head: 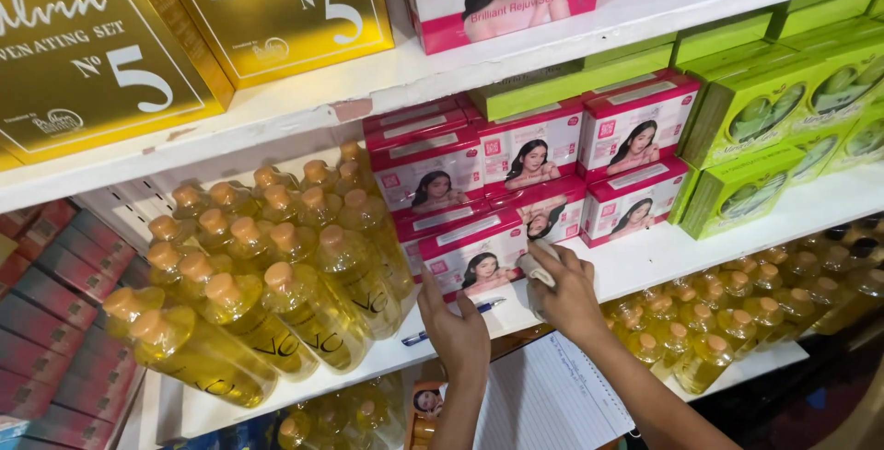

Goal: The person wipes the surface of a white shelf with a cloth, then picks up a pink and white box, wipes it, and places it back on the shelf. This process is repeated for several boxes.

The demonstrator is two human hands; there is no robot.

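My left hand lies flat and open against the front of a pink and white box at mid-frame, steadying it at the edge of the white shelf. My right hand pinches a small pale object against the neighbouring box. A blue pen rests on the shelf edge beneath my left hand, with amber bottles crowded to the left.

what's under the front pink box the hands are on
The front pink box rests on the white shelf, beside a blue pen. The left hand and right hand cover its lower edge, so anything beneath cannot be seen.
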